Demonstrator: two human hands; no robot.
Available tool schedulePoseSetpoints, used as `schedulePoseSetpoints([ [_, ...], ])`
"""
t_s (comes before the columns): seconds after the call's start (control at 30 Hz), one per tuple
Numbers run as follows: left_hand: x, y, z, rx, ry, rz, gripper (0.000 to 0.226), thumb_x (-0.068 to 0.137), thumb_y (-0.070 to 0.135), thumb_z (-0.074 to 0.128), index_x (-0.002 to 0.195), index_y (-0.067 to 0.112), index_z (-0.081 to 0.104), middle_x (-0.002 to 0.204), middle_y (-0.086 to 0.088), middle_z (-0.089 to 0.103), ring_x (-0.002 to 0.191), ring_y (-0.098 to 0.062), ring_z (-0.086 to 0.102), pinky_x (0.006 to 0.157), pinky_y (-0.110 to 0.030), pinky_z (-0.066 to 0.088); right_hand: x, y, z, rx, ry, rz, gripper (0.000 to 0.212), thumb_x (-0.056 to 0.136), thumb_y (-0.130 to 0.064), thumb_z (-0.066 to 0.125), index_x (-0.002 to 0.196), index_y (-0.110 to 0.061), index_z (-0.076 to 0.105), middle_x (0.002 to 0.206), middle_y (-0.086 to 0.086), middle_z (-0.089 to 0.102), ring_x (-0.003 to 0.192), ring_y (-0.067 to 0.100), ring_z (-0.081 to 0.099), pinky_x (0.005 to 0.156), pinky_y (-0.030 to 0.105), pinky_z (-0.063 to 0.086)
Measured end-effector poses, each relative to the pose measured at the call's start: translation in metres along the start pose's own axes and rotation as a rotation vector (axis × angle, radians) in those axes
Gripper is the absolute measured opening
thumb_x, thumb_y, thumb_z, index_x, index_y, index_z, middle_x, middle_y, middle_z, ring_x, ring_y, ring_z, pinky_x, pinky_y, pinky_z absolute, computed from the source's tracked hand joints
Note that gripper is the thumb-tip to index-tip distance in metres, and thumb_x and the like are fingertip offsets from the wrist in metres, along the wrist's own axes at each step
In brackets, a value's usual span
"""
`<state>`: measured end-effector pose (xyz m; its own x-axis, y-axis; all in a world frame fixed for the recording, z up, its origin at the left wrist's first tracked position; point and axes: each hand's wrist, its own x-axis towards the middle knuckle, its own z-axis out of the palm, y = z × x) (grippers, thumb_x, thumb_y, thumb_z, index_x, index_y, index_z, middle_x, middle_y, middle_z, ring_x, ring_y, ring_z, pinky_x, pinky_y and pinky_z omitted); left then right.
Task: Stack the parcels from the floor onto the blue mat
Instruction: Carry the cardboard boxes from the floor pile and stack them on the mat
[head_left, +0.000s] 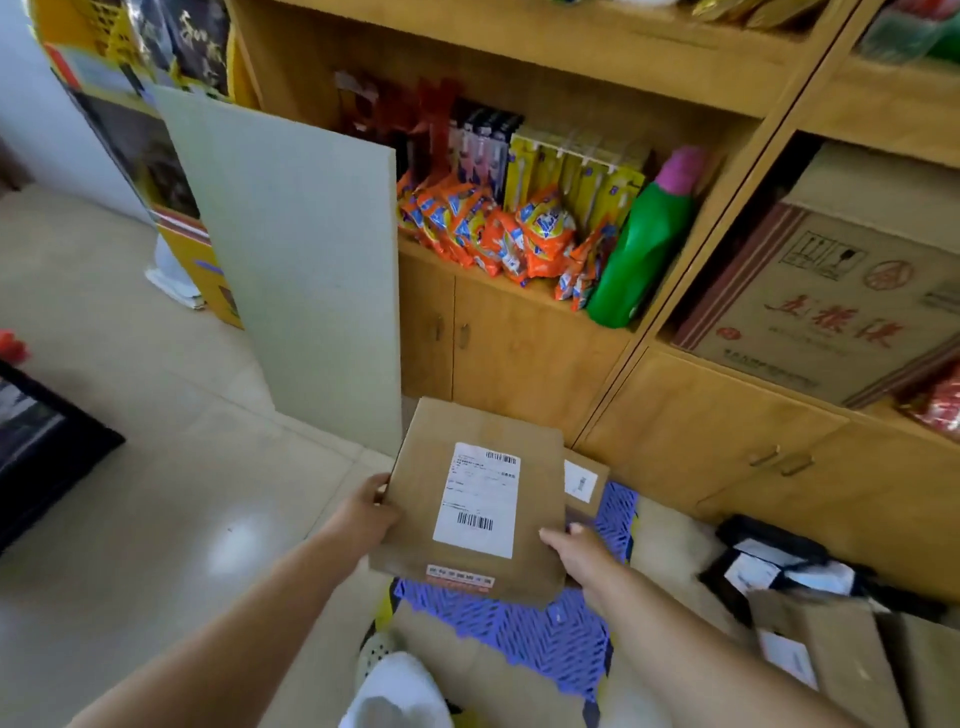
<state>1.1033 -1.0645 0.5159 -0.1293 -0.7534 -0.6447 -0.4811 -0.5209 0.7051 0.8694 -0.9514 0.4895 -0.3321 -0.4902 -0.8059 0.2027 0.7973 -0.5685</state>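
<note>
Parcel held over blue mat, both hands on it

Shelving (597, 332) of pale wood fills the space beyond our fingertips; on it we note orange sachets (498, 234), a green bottle (641, 249) and a printed carton (831, 306). A pale board (296, 249) leans against the shelving, beyond and to the left of the left fingers. The blue mat (550, 631) lies on the floor beneath our hands, its ribbed surface showing below and to the right of the right fingers.

We hold a flat brown parcel (415, 483) with a white label above the mat. Our left hand (363, 514) grips its left edge, thumb on top, fingers curled under. Our right hand (582, 556) grips the near right corner, thumb on top. A second brown parcel (584, 480) sits just beyond the right fingers, partly hidden by the held one; whether they touch we cannot tell. More parcels (810, 639) lie on the floor to the right of the right hand, off the mat.
</note>
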Motion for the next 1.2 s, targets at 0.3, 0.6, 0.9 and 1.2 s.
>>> schedulePoseSetpoints([
  [0.3, 0.115, 0.002, -0.027, 0.244, -0.229, -0.012, 0.047, 0.089, -0.002, 0.049, 0.134, 0.013, 0.048, 0.107, -0.008, 0.06, 0.098, -0.026, 0.057, 0.091, -0.035, 0.045, 0.051, 0.005, 0.055, 0.08, 0.202, 0.094, 0.028, 0.093, -0.014, 0.057, 0.119, -0.002, 0.059, 0.106, 0.011, 0.064, 0.087, 0.021, 0.061, 0.071, 0.029, 0.051],
  [0.6, 0.212, -0.056, 0.018, 0.43, -0.321, -0.082, 0.049, 0.089, 0.003, 0.048, 0.135, 0.018, 0.047, 0.112, -0.004, 0.061, 0.093, -0.021, 0.056, 0.069, -0.023, 0.043, 0.141, 0.055, 0.071, 0.027, 0.195, 0.301, 0.048, 0.095, -0.026, 0.054, 0.137, -0.005, 0.042, 0.122, 0.011, 0.055, 0.108, 0.028, 0.055, 0.094, 0.039, 0.047],
  [0.9, 0.322, -0.143, 0.103, 0.432, -0.276, -0.135, 0.05, 0.09, 0.003, 0.043, 0.137, 0.018, 0.046, 0.117, -0.005, 0.061, 0.096, -0.02, 0.058, 0.075, -0.026, 0.045, 0.29, 0.126, 0.06, 0.041, 0.183, 0.383, 0.051, 0.093, -0.024, 0.058, 0.139, -0.008, 0.043, 0.133, 0.013, 0.052, 0.116, 0.03, 0.053, 0.1, 0.039, 0.044],
  [1.2, 0.435, -0.228, 0.165, 0.449, -0.217, -0.107, 0.054, 0.079, -0.003, 0.047, 0.126, 0.023, 0.053, 0.119, -0.005, 0.064, 0.103, -0.026, 0.062, 0.085, -0.038, 0.052, 0.427, 0.191, 0.067, 0.133, 0.219, 0.355, 0.046, 0.095, -0.01, 0.054, 0.139, -0.008, 0.043, 0.137, 0.014, 0.05, 0.119, 0.034, 0.051, 0.101, 0.043, 0.042],
])
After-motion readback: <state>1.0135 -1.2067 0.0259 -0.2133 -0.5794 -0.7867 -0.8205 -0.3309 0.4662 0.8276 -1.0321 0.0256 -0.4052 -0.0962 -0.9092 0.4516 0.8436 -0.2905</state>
